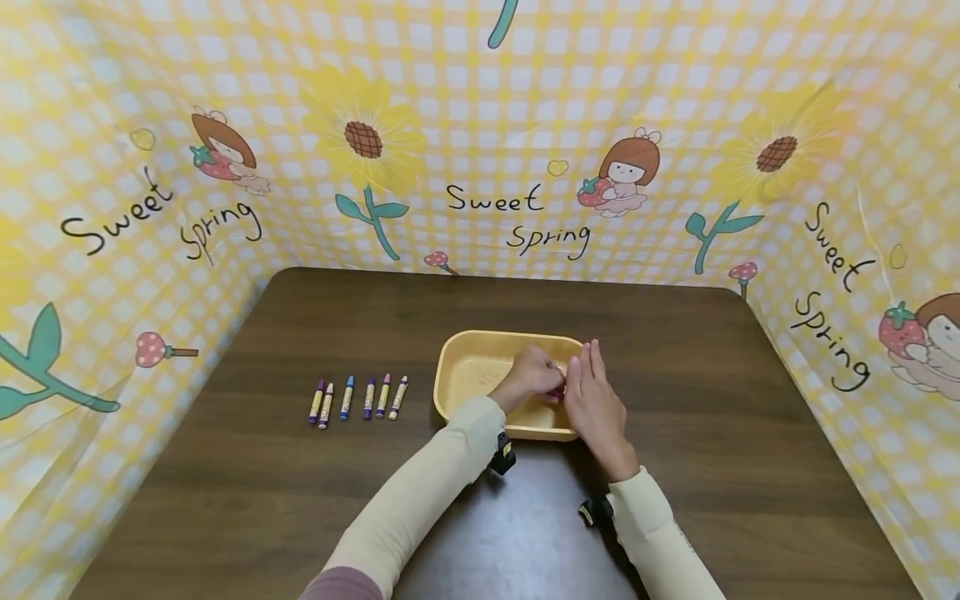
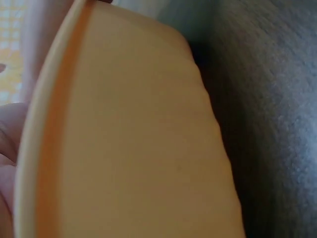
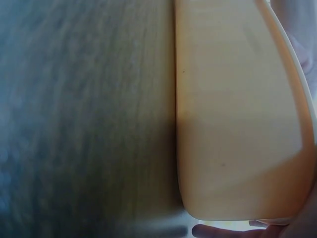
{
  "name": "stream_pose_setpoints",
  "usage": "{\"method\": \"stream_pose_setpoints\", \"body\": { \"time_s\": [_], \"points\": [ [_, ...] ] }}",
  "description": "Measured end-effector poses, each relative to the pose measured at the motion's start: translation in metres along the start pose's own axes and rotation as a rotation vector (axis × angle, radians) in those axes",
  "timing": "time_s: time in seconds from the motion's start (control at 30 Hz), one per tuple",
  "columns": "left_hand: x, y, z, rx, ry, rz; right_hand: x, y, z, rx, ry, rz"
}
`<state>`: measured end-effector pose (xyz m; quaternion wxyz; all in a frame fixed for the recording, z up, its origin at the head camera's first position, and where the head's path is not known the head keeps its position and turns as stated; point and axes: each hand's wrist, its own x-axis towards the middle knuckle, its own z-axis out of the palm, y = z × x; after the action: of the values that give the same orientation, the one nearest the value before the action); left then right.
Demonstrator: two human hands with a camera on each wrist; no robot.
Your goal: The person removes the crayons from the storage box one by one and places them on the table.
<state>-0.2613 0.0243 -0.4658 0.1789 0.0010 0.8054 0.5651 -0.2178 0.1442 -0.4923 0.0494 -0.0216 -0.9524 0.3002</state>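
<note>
A yellow plastic tray stands on the table, and its outer side wall fills much of the left wrist view. My left hand reaches over the near rim into its right part, with bent fingers near the right end wall. What lies under those fingers is hidden. My right hand lies along the outside of that right end, its fingers straight and pointing away. In the right wrist view, the tray's outer wall shows with a finger past its end.
Left of the tray, several crayons with purple, blue and pale tips lie in a loose row on the dark wooden table. A yellow checked cloth with printed flowers and figures hangs round the back and sides.
</note>
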Motion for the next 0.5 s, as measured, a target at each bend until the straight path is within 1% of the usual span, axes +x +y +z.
{"method": "stream_pose_setpoints", "body": {
  "time_s": [0.07, 0.23, 0.3, 0.37, 0.5],
  "points": [
    [0.002, -0.002, 0.002, 0.074, 0.0, 0.026, 0.0, 0.0, 0.001, 0.003, 0.001, 0.002],
    [0.007, -0.005, 0.006, 0.331, 0.018, 0.106, 0.0, -0.001, 0.001, 0.003, 0.005, 0.006],
    [0.009, -0.005, 0.007, 0.405, 0.026, 0.124, 0.0, -0.001, 0.001, 0.001, 0.01, -0.002],
    [0.012, -0.004, 0.009, 0.442, 0.026, 0.121, 0.0, -0.001, 0.001, -0.002, 0.011, -0.012],
    [0.015, -0.003, 0.012, 0.478, 0.015, 0.085, 0.001, -0.001, 0.001, -0.025, -0.003, -0.029]
  ]
}}
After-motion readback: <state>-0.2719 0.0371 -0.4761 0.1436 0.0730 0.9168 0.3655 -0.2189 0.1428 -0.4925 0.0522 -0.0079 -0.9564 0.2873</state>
